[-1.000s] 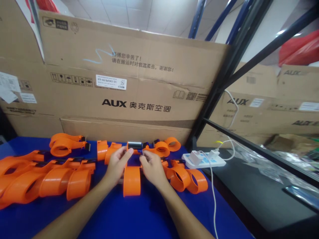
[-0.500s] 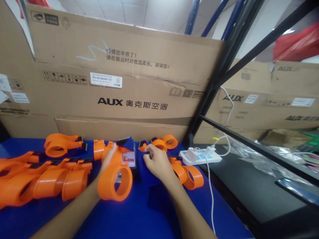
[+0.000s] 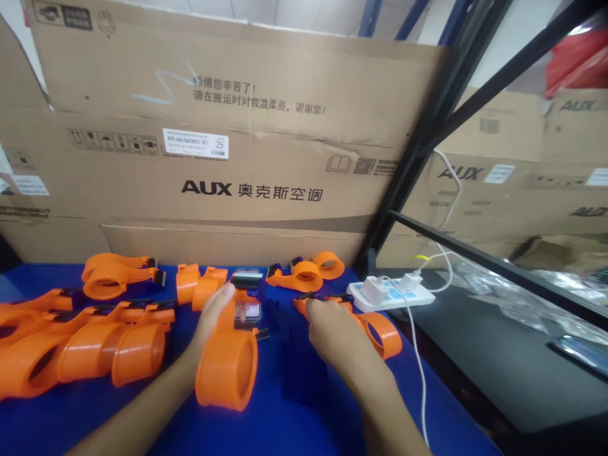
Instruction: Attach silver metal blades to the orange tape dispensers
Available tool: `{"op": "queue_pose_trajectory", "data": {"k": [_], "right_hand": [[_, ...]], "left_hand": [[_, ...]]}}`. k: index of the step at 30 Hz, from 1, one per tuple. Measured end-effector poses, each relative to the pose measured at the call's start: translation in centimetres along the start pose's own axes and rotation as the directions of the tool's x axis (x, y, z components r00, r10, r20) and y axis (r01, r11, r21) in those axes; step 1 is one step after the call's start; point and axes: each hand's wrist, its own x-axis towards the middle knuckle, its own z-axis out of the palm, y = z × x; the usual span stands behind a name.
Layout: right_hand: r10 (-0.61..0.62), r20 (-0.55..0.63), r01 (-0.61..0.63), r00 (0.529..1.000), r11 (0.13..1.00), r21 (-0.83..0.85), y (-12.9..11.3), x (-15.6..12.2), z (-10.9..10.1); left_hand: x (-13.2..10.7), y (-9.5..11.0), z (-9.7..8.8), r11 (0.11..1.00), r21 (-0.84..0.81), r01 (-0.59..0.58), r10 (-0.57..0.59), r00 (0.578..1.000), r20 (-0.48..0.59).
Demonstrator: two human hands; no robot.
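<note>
**Orange tape dispenser (image 3: pixel 227 373) in the grip at blue table (image 3: pixel 275 430)**

From my remote seat I see the left hand (image 3: pixel 209 326) gripping the orange tape dispenser by its handle, thumb on top, the ring toward the camera and the toothed cutter pointing away. The right hand (image 3: pixel 335 326), fingers curled, is at a second dispenser (image 3: pixel 300 307) on the right; its fingertips are hidden, so I cannot tell whether it grips. Just beside that hand stands a further orange ring (image 3: pixel 386 335).

A phone (image 3: pixel 254 311) lies behind the held dispenser, partly covered. Beyond the hands, two pairs of dispensers (image 3: pixel 187 285) (image 3: pixel 306 277) sit near the table's back edge, and a larger group (image 3: pixel 137 354) fills the left side. A white power strip (image 3: pixel 392 294) with plugs lies at the right edge, near a black metal frame (image 3: pixel 411 180). Behind everything stands a cardboard panel (image 3: pixel 266 158) printed "AUX."
</note>
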Motion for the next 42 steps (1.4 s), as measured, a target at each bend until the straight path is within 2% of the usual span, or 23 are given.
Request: {"op": "queue_pose_trajectory", "data": {"k": [7,9,11,13,16,17,19,21,26,31,35,42], "right_hand": [[0.026,0.015,-0.026,1.000,1.000,-0.008,0.0,0.2,0.2],[0.014,-0.044,-0.013,0.999,1.000,0.012,-0.3,0.4,0.2],[-0.049,-0.150,0.066,0.987,0.992,0.110,-0.7,0.5,0.2],[-0.154,-0.267,0.231,0.951,0.930,0.285,-1.2,0.7,0.2],[-0.280,-0.399,0.464,0.873,0.728,0.505,-1.9,0.8,0.5],[-0.300,-0.432,0.509,0.850,0.675,0.534,-2.2,0.9,0.7],[-0.306,-0.495,0.562,0.813,0.635,0.530,-2.6,1.0,1.2],[-0.279,-0.556,0.576,0.783,0.662,0.479,-3.0,1.3,1.9],[-0.229,-0.659,0.567,0.716,0.742,0.358,-3.8,1.8,3.8],[-0.282,-0.692,0.610,0.664,0.740,0.283,-4.4,1.5,5.0],[-0.323,-0.683,0.653,0.655,0.696,0.298,-4.5,1.5,5.2],[-0.323,-0.677,0.663,0.661,0.673,0.327,-4.5,1.5,5.0]], "left_hand": [[-0.2,0.0,-0.5,0.980,0.198,-0.014,0.017,1.000,-0.016],[-0.1,-0.1,-0.5,0.970,0.240,-0.036,0.037,0.999,-0.002],[0.2,-0.2,-0.7,0.954,0.287,-0.088,0.082,0.996,0.034],[0.6,-0.4,-1.0,0.928,0.329,-0.174,0.154,0.984,0.086],[1.0,-0.8,-1.3,0.889,0.360,-0.282,0.251,0.959,0.131],[1.0,-0.9,-1.4,0.881,0.366,-0.300,0.269,0.954,0.135],[1.1,-1.1,-1.4,0.871,0.377,-0.316,0.280,0.948,0.149],[1.0,-1.3,-1.4,0.867,0.392,-0.308,0.258,0.950,0.175],[0.8,-1.4,-1.5,0.871,0.454,-0.187,0.121,0.978,0.171],[1.1,-1.1,-1.4,0.826,0.497,-0.264,0.199,0.963,0.181],[1.3,-0.7,-1.3,0.793,0.528,-0.304,0.224,0.951,0.212],[1.6,-0.9,-1.9,0.814,0.501,-0.292,0.192,0.951,0.243]]}}
